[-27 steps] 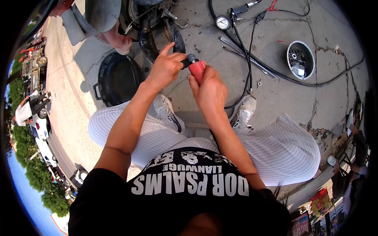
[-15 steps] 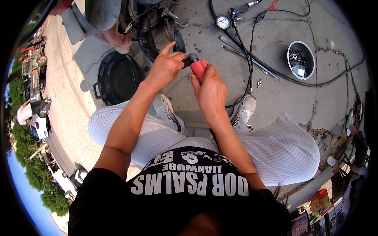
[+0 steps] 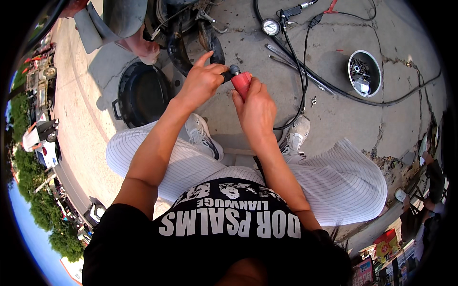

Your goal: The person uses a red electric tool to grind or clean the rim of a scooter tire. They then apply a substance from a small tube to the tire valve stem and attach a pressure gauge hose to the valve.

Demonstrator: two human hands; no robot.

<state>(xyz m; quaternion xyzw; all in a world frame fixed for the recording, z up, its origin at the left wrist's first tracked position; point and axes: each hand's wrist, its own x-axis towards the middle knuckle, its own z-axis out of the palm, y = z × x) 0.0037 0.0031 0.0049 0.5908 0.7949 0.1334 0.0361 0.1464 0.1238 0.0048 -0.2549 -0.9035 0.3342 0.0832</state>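
My right hand (image 3: pixel 257 107) is wrapped around a red power tool (image 3: pixel 241 84) with a rounded grey tip. That tip sits beside a dark rubber edge (image 3: pixel 226 76) pinched in my left hand (image 3: pixel 201 82), whose index finger stretches along a black inner tube (image 3: pixel 213 46). The dark edge looks like part of this tube, but my fingers hide how they join. Whether the tip touches the rubber, I cannot tell. Beyond my hands, the tube hangs from a wheel (image 3: pixel 177 12) at the top.
A black basin (image 3: pixel 143 95) stands left of my left hand. To the right lie a pressure gauge (image 3: pixel 270 26) with hoses, metal tyre levers (image 3: pixel 300 69) and a small metal part (image 3: pixel 314 101). A metal bowl (image 3: pixel 380 78) holds small hardware. My shoes (image 3: pixel 202 136) flank the work.
The red tool and my right hand have shifted very slightly to the right. My left hand keeps its place. A distant person at the left edge has moved a little.
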